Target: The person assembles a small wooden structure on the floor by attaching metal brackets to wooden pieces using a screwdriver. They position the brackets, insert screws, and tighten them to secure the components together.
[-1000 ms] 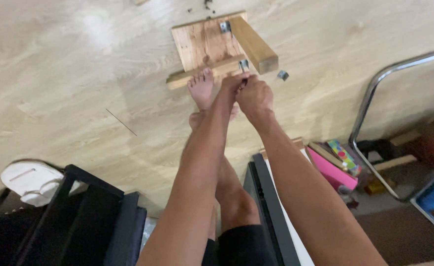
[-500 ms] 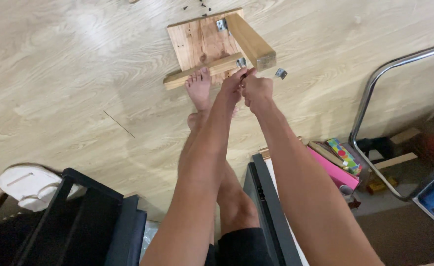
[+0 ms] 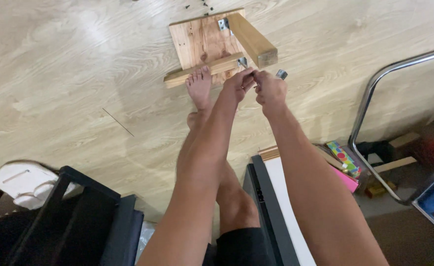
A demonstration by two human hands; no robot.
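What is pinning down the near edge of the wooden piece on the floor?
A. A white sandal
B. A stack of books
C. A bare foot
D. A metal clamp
C: the person's bare foot rests with its toes on the near batten of the wooden piece, while both hands, left hand and right hand, meet just beside it.

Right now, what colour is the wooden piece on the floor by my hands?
Light natural pine with darker knots, the wooden piece shows best in the head view.

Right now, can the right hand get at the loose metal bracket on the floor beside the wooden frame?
Probably yes. The loose metal bracket lies on bare floor just past the right hand, with nothing between them. That hand does look pinched together with the left hand on something small.
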